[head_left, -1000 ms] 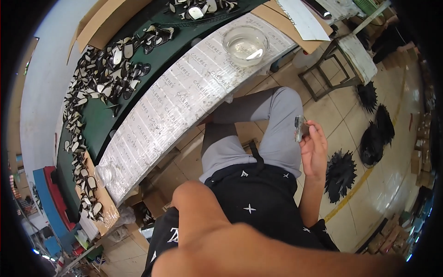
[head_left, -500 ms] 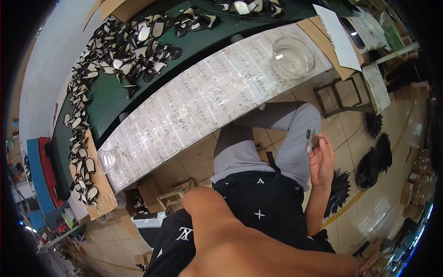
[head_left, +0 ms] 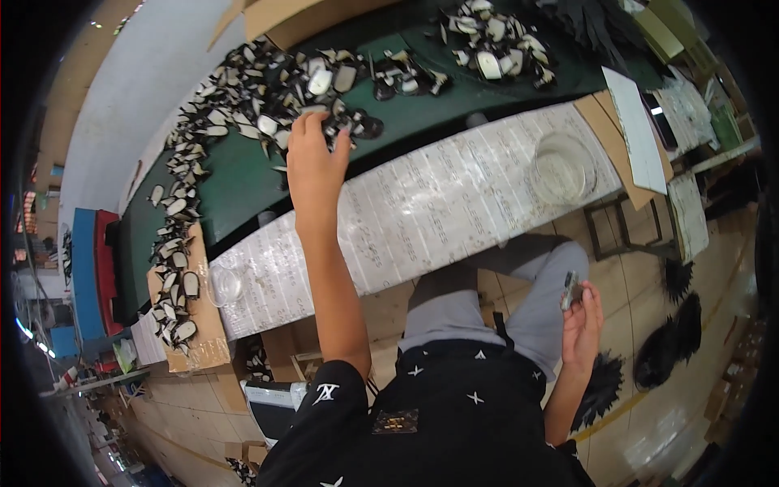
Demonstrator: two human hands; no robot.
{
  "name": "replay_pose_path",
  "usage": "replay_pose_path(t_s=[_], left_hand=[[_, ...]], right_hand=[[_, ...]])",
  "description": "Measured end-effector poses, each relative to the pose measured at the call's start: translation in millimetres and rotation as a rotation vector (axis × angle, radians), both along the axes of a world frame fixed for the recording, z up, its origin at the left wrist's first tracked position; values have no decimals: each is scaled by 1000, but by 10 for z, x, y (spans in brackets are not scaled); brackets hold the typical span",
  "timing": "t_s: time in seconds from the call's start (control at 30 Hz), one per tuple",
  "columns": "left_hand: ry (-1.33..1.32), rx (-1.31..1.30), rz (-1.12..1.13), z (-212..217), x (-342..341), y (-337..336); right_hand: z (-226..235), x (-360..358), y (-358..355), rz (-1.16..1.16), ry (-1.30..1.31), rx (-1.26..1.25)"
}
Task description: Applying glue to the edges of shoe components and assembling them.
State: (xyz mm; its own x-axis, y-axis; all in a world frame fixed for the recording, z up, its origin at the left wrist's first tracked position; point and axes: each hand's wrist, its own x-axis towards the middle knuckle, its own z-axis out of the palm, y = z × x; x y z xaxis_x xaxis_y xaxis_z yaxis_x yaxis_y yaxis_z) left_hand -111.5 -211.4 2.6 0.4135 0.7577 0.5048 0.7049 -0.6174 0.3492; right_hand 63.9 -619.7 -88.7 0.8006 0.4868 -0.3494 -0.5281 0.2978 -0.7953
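Observation:
My left hand (head_left: 315,166) reaches over the green worktop (head_left: 243,191) with thumb and fingers apart, its fingertips at the front edge of a heap of small black pieces with cream faces (head_left: 268,105), which look like shoe heels. I cannot tell whether the fingertips touch any of them. Low on the right, beside my thigh, my right hand (head_left: 580,333) is closed on a small grey, partly dark block (head_left: 571,292), held upright between thumb and fingers. Its exact kind is too small to tell.
A long ledge wrapped in printed film (head_left: 406,215) runs between me and the worktop. It carries a round clear bowl (head_left: 562,169) and a small clear dish (head_left: 227,286). Another pile of pieces (head_left: 499,49) lies at the back. Cardboard (head_left: 207,300) bears more pieces.
My left arm has swung forward from across my body, and the hand now hovers at the heap. My right hand still holds the small block. The whole view has shifted.

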Motion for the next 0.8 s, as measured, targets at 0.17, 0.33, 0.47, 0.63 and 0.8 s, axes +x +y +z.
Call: replay_pose_path(t_s=[0.17, 0.33, 0.47, 0.63, 0.8], left_hand=[[-80, -43, 192, -430, 21, 1450], [175, -52, 203, -717, -198, 2595], [200, -164, 278, -844, -401, 2940], [251, -545, 350, -790, -190, 2943], [246, -384, 358, -699, -220, 2976]], right_hand=[[8, 101, -175, -60, -66, 18], [-54, 53, -232, -164, -74, 114], [-174, -22, -358, -80, -127, 134], [-303, -129, -256, -45, -118, 126], [-331, -172, -155, -60, -30, 121]])
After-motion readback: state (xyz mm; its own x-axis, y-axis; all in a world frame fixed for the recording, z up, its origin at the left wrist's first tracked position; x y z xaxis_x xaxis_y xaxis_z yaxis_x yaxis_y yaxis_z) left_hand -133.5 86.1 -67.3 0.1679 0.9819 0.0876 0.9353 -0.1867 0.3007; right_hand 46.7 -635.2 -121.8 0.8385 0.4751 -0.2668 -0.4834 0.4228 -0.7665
